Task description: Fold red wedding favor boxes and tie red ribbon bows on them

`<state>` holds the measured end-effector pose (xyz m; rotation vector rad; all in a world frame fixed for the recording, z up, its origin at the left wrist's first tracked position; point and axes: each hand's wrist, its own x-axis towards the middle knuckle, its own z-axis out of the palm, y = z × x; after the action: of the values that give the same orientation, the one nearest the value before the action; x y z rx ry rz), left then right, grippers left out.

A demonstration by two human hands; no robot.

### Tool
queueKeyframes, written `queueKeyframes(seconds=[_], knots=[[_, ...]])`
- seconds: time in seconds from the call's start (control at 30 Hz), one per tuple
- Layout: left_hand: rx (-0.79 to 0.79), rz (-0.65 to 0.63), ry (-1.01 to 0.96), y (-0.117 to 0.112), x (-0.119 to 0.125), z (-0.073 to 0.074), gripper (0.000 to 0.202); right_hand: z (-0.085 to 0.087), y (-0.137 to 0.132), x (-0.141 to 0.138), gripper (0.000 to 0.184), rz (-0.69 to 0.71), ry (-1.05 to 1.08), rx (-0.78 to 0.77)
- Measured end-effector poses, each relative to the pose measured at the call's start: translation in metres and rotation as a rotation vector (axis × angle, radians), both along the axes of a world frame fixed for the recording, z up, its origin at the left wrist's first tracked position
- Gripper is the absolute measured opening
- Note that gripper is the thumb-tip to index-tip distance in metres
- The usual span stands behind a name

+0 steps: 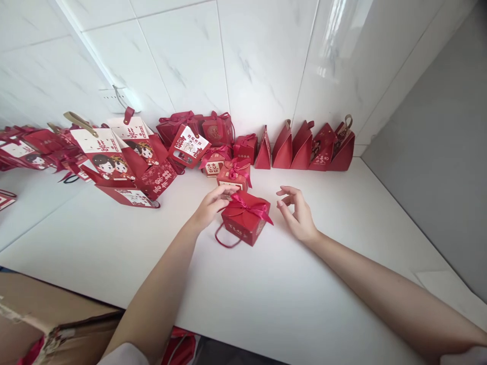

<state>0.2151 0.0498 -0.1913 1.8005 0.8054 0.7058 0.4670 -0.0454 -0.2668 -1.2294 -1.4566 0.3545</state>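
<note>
A red gift box point(243, 223) with a magenta ribbon bow on its lid stands on the white table, its dark red cord handle point(227, 245) looping out at the lower left. My left hand point(213, 205) is at the box's back left corner, fingers stretched and apart; I cannot tell whether the fingertips touch it. To the right of the box, my right hand point(297, 213) hovers with loosely bent fingers, thumb apart, holding nothing. Just behind the box sits a smaller red box point(228, 175) with a ribbon bow, partly hidden by my left fingers.
Several red triangular boxes point(302, 149) line the tiled wall at the back right. Taller red and white gift boxes point(110, 162) with cartoon figures stand at the left. A cardboard carton point(49, 304) is below the table's front left edge. A grey panel point(437, 142) borders the right side.
</note>
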Motion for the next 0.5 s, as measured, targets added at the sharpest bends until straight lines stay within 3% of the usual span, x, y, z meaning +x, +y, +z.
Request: queueKeyframes(seconds=[0.23,0.33,0.5], knots=[[0.093,0.002,0.056,-0.006,-0.001,0.010,0.032,0.005,-0.009,-0.006,0.024,0.185,-0.073,0.116],[0.118,-0.029,0.055,-0.009,0.002,0.009,0.024,0.005,-0.008,-0.006,0.027,0.265,-0.043,0.028],[-0.048,-0.161,0.033,-0.010,-0.003,0.010,0.023,0.004,-0.002,-0.007,0.034,0.594,0.283,-0.232]])
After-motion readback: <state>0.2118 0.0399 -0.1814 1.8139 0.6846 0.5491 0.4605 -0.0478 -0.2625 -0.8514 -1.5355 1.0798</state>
